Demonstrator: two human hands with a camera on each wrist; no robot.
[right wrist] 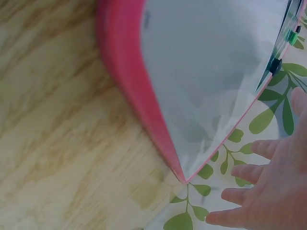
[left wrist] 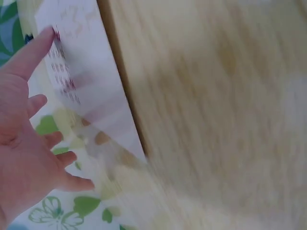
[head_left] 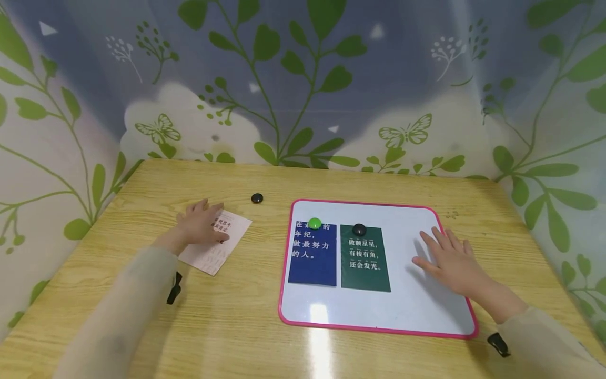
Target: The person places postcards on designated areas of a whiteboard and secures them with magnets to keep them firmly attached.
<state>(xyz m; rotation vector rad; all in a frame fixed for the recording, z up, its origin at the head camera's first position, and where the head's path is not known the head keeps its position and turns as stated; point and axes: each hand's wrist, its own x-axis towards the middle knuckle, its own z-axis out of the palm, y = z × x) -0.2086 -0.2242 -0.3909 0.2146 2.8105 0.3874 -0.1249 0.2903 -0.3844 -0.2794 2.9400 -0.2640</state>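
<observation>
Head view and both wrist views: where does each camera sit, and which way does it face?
Head: on the head, facing forward and down at the table and whiteboard; left hand, right hand and sleeves show.
Left wrist: on that wrist, facing the pale card; only the left hand shows.
Right wrist: on that wrist, facing the whiteboard; only the right hand shows.
Shared: head and left wrist both show the pale card.

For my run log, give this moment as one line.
left hand: over pale card; right hand: over right edge of whiteboard; whiteboard: blue card with green magnet, green card with black magnet; table: loose black magnet
</observation>
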